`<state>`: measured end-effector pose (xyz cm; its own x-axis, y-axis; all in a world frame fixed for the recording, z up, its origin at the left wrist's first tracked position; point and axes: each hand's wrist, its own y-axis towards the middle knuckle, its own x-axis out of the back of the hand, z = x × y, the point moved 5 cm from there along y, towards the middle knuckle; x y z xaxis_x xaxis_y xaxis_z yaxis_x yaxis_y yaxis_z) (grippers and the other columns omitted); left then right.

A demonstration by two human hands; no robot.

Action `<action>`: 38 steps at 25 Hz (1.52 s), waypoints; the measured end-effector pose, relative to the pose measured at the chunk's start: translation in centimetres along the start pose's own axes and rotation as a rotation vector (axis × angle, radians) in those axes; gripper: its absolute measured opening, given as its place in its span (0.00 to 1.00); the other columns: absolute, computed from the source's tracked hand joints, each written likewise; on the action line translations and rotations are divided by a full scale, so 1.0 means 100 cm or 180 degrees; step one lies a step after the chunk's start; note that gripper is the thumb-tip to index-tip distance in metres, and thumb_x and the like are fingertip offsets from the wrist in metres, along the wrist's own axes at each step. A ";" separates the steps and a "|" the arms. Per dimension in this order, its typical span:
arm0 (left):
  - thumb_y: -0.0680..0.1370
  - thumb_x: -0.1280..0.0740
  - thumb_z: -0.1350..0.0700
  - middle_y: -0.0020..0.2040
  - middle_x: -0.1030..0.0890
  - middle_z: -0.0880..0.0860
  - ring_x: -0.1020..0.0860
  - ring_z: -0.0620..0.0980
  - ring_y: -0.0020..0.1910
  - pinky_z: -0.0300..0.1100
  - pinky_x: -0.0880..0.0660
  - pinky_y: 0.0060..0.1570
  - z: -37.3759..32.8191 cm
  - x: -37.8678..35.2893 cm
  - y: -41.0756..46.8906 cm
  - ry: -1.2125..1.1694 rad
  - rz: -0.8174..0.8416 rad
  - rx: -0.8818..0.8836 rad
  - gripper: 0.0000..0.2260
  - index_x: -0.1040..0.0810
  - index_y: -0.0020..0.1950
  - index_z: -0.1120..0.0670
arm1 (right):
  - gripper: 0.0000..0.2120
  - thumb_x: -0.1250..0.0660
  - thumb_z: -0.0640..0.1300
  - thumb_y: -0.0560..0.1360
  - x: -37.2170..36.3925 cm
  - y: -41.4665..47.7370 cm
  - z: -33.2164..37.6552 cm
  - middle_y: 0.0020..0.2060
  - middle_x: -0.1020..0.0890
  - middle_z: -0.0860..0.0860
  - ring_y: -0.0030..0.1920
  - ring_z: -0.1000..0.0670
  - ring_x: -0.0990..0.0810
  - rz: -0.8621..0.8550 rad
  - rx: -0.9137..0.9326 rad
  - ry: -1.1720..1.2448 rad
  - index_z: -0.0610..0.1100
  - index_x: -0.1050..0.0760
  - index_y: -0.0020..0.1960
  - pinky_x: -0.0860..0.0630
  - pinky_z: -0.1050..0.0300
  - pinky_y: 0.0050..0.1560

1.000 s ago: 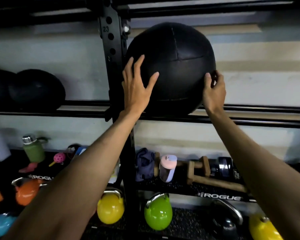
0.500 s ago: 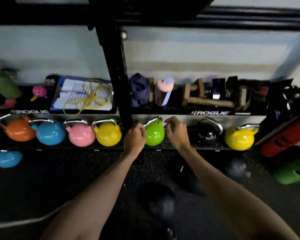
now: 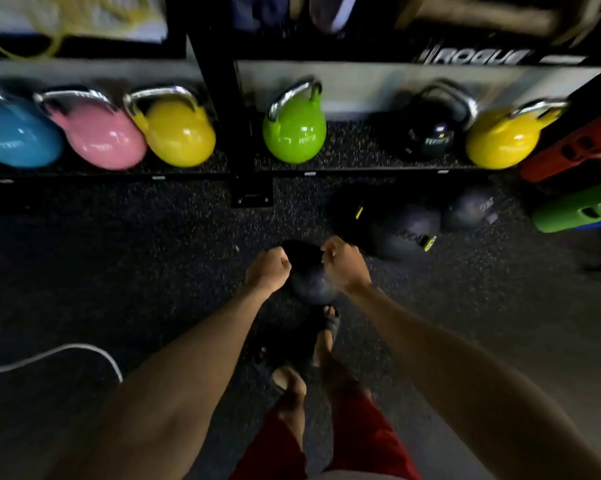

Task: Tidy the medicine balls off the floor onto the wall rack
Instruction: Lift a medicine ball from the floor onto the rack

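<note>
The nearest medicine ball [image 3: 313,287] lies on the floor [image 3: 146,258], directly beneath and between my left hand [image 3: 267,268] and right hand [image 3: 344,266]; both are curled and hold nothing.

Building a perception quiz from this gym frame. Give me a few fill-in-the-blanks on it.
1. The kettlebell just right of the rack upright is ___.
2. Between the blue kettlebell and the left yellow kettlebell sits a ___ one.
3. The left hand and right hand hang over a medicine ball lying on the ___.
4. The shelf label reads ___.

Missing words: green; pink; floor; ROGUE.
</note>
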<state>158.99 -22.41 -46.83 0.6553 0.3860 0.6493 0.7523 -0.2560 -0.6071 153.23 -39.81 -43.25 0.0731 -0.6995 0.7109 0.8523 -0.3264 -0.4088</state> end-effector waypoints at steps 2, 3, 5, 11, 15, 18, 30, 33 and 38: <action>0.77 0.37 0.54 0.49 0.16 0.56 0.19 0.59 0.50 0.52 0.21 0.51 0.016 -0.038 0.019 -0.0040 0.0174 0.0105 0.07 0.19 0.49 0.52 | 0.10 0.41 0.42 0.78 -0.033 0.008 -0.037 0.47 0.16 0.42 0.48 0.37 0.19 0.0156 -0.0156 -0.0049 0.45 0.22 0.54 0.24 0.48 0.44; 0.78 0.37 0.54 0.49 0.16 0.56 0.19 0.59 0.50 0.52 0.22 0.51 0.024 -0.057 0.031 -0.0059 0.0198 0.0135 0.07 0.19 0.49 0.52 | 0.10 0.41 0.42 0.79 -0.049 0.014 -0.056 0.47 0.16 0.41 0.48 0.36 0.19 0.0226 -0.0205 -0.0089 0.45 0.22 0.54 0.27 0.48 0.42; 0.79 0.37 0.54 0.49 0.16 0.57 0.19 0.60 0.50 0.52 0.22 0.50 0.037 -0.086 0.051 -0.0116 0.0261 0.0192 0.08 0.19 0.51 0.55 | 0.08 0.42 0.42 0.79 -0.077 0.023 -0.090 0.47 0.17 0.38 0.49 0.34 0.21 0.0408 -0.0311 -0.0201 0.43 0.24 0.52 0.33 0.48 0.40; 0.80 0.37 0.56 0.48 0.16 0.61 0.17 0.61 0.48 0.56 0.19 0.50 0.097 -0.214 0.147 -0.0715 0.0460 0.0686 0.09 0.20 0.53 0.58 | 0.13 0.43 0.43 0.80 -0.171 0.079 -0.232 0.49 0.16 0.41 0.52 0.38 0.19 0.0677 -0.0744 -0.0161 0.43 0.23 0.57 0.22 0.45 0.51; 0.81 0.37 0.54 0.52 0.18 0.57 0.19 0.56 0.48 0.49 0.21 0.49 0.127 -0.280 0.201 -0.1123 0.0334 0.1136 0.10 0.22 0.58 0.57 | 0.12 0.42 0.47 0.81 -0.216 0.119 -0.319 0.48 0.18 0.44 0.49 0.43 0.22 0.0510 -0.1296 0.0183 0.43 0.24 0.57 0.28 0.52 0.46; 0.82 0.38 0.47 0.56 0.22 0.55 0.24 0.52 0.51 0.42 0.28 0.50 0.154 -0.317 0.240 -0.1565 -0.0038 0.1587 0.17 0.27 0.65 0.57 | 0.16 0.43 0.53 0.83 -0.253 0.151 -0.376 0.54 0.21 0.46 0.54 0.43 0.21 0.0483 -0.1853 0.0704 0.45 0.29 0.66 0.21 0.45 0.52; 0.81 0.43 0.36 0.59 0.29 0.43 0.29 0.45 0.57 0.51 0.31 0.68 0.172 -0.358 0.312 -0.3053 -0.0188 0.1904 0.24 0.33 0.75 0.43 | 0.30 0.46 0.70 0.76 -0.326 0.219 -0.420 0.58 0.18 0.50 0.58 0.46 0.21 0.0282 -0.3034 0.2766 0.53 0.25 0.68 0.23 0.43 0.59; 0.81 0.43 0.36 0.54 0.27 0.38 0.27 0.41 0.53 0.48 0.30 0.65 0.169 -0.340 0.283 -0.3088 -0.0161 0.1883 0.20 0.30 0.71 0.41 | 0.44 0.43 0.75 0.64 -0.312 0.190 -0.409 0.67 0.23 0.49 0.65 0.43 0.24 0.0089 -0.2971 0.2788 0.54 0.32 0.74 0.25 0.38 0.65; 0.77 0.40 0.33 0.63 0.21 0.49 0.22 0.49 0.59 0.52 0.26 0.66 0.155 -0.267 0.213 -0.3027 0.0003 0.1893 0.26 0.25 0.69 0.46 | 0.49 0.47 0.75 0.60 -0.259 0.132 -0.336 0.67 0.22 0.45 0.66 0.40 0.24 -0.0032 -0.2994 0.2593 0.50 0.33 0.75 0.27 0.39 0.67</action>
<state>156.42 -24.46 -84.18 0.1459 0.9711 0.1891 0.4330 0.1092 -0.8947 145.18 -47.37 -86.23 -0.5603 -0.7751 0.2920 0.1246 -0.4274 -0.8955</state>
